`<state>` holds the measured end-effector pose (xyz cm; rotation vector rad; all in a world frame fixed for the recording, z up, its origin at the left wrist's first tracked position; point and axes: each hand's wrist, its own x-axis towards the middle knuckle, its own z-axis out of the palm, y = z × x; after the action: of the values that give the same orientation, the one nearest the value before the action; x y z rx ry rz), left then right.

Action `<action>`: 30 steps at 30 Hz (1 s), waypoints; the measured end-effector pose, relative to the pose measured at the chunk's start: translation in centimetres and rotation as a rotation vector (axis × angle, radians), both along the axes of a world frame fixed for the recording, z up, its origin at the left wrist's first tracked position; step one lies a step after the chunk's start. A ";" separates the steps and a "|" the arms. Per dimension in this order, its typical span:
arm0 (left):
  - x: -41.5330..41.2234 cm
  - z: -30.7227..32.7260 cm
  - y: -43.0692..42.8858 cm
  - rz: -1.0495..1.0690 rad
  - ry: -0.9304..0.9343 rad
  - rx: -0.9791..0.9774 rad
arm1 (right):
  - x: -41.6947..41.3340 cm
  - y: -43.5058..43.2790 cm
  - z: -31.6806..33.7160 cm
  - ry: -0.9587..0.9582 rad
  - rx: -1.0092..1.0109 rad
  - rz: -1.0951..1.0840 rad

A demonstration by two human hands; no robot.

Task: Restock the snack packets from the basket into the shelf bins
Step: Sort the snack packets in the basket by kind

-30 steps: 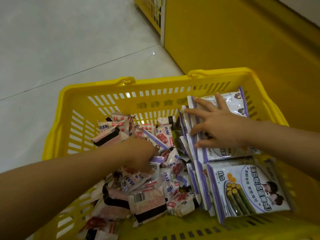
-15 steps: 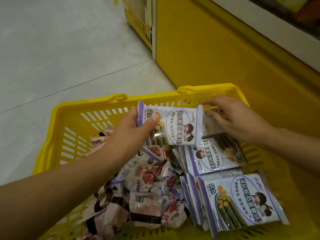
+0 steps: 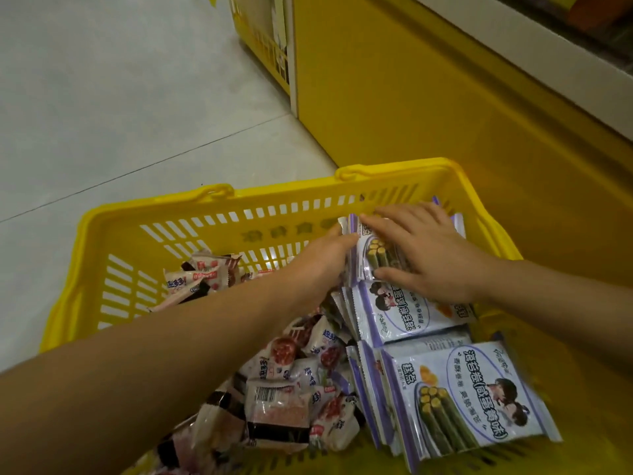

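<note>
Fingers [image 3: 387, 222] first: straight, a bit spread, laid flat across the top of a stack of purple packets [image 3: 371, 258]. Those belong to the right hand [image 3: 431, 258], with the thumb along the stack's near edge. Over at the left hand [image 3: 325, 258], pinching the same stack by its left edge, thumb on top; can't see the other digits, tucked underneath.

Big to small for the rest: yellow shelf base [image 3: 394, 80] behind, then the yellow basket [image 3: 212, 200] right beside it. Holding that stack up in the far right corner, more purple packets [image 3: 462, 399] fanned down the right side, and a jumble of little red-and-white packets [image 3: 294, 368] on the left.

Looks like mid-pickup, squaring a handful before lifting it out. Next up, probably: closing both hands round the bundle, then up over the basket wall toward the bins, which aren't in view. Slick wrappers by the look of them, so worth a firm squeeze.

Versus half a second back: had the printed face showing between the hands, right hand only at its end. Now covering most of it.
</note>
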<state>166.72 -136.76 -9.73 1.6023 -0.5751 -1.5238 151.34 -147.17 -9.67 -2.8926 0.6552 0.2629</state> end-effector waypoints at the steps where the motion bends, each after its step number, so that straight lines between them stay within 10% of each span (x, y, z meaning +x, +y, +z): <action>1: 0.3 -0.2 0.0 -0.006 -0.008 -0.011 | 0.3 -0.2 -0.1 0.008 0.007 -0.009; 7: 2.5 -4.0 4.7 -0.145 -0.384 0.081 | 0.6 -0.7 -0.5 0.049 -0.057 0.021; 14: -0.4 -8.4 10.2 -0.958 -0.455 0.129 | 0.7 -0.5 -0.5 0.055 -0.081 0.039; 24: -3.9 -7.5 8.5 -0.829 -0.242 0.135 | 1.1 -0.2 0.0 0.079 -0.093 0.036; 30: -0.8 -7.7 8.8 -1.172 -0.430 0.076 | 0.8 -0.1 0.0 0.068 -0.106 0.048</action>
<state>165.92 -127.95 -17.39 1.7317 -1.9589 -1.9654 152.17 -147.28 -9.71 -3.0153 0.6298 0.3441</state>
